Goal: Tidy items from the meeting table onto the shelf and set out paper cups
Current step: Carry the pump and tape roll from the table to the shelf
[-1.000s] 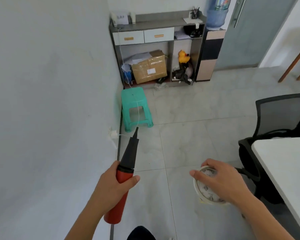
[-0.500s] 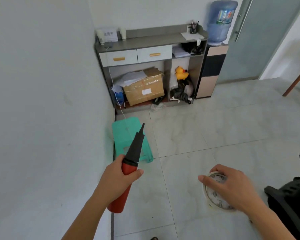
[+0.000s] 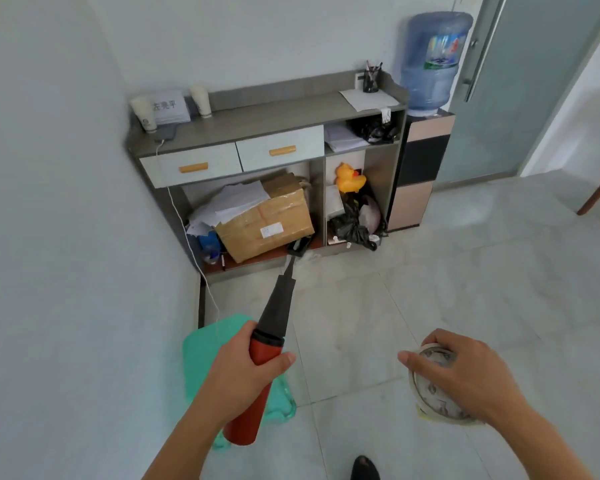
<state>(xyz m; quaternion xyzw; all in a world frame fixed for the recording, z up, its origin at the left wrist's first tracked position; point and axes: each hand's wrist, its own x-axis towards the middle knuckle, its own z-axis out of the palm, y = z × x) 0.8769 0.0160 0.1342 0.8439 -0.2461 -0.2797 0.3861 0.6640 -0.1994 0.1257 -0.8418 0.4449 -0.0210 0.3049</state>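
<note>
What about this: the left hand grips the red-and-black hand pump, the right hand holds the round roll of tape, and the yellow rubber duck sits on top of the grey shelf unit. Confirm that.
Not quite. In the head view the yellow rubber duck sits in an open compartment of the grey shelf unit, not on top. The left hand does grip the red-and-black hand pump, and the right hand holds the round roll of tape.

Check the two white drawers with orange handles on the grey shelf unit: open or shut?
Both shut. The left drawer and right drawer have fronts flush with each other and with the grey shelf unit; neither is pulled out.
</note>
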